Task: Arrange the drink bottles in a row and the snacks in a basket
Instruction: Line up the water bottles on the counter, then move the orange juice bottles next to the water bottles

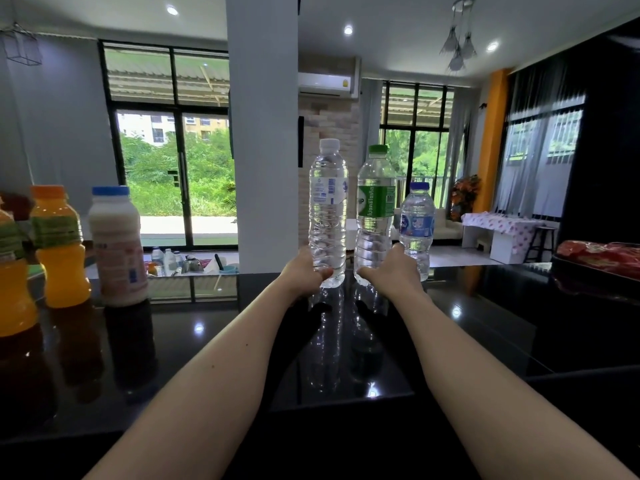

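Three water bottles stand at the far edge of the glossy black counter [207, 358]. My left hand [306, 270] grips the base of the tall white-capped bottle [328, 206]. My right hand [391, 271] grips the base of the green-capped, green-labelled bottle [375, 216]. A smaller blue-capped water bottle [417, 226] stands just right of it, behind my right hand. At the left stand two orange juice bottles [60, 247] [12, 271] and a milky bottle with a blue cap [117, 247]. A dark basket [588, 275] at the right holds red snack packets [602, 254].
A white pillar [262, 133] rises behind the counter's far edge. Beyond it lie a lower shelf with kitchen items [187, 263], glass doors and a living area. The counter's near edge steps down in front of me.
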Demonstrator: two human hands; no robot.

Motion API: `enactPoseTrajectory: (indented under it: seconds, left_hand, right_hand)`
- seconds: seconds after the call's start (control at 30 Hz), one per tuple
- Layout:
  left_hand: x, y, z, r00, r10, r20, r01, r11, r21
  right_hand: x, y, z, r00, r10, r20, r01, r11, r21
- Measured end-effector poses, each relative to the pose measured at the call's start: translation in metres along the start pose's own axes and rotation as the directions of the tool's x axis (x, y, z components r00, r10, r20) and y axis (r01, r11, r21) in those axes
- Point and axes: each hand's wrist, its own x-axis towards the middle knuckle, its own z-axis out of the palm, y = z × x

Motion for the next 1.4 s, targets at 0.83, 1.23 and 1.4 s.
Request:
enactPoseTrajectory:
  seconds: [0.83, 1.23, 1.4]
  left_hand:
    - [-0.246, -0.12, -0.179, 0.912, 0.068, -0.405, 0.061, 0.953, 0.296]
    - [-0.278, -0.151, -0.208, 0.478, -0.096, -0.873, 0.124, 0.991, -0.041]
    - [-0.272, -0.178, -0.235, 0.517, -0.209, -0.83, 0.335, 0.942, -0.028]
  right_hand:
    - [-0.135, -0.118, 0.028, 0.954, -0.254, -0.16, 0.281, 0.943, 0.179]
    - [-0.204, -0.202, 0.101, 0.866, -0.481, 0.137, 0.431, 0.857, 0.285]
    - [-0.21, -0.224, 0.125, 0.785, -0.534, 0.314, 0.441, 0.838, 0.322]
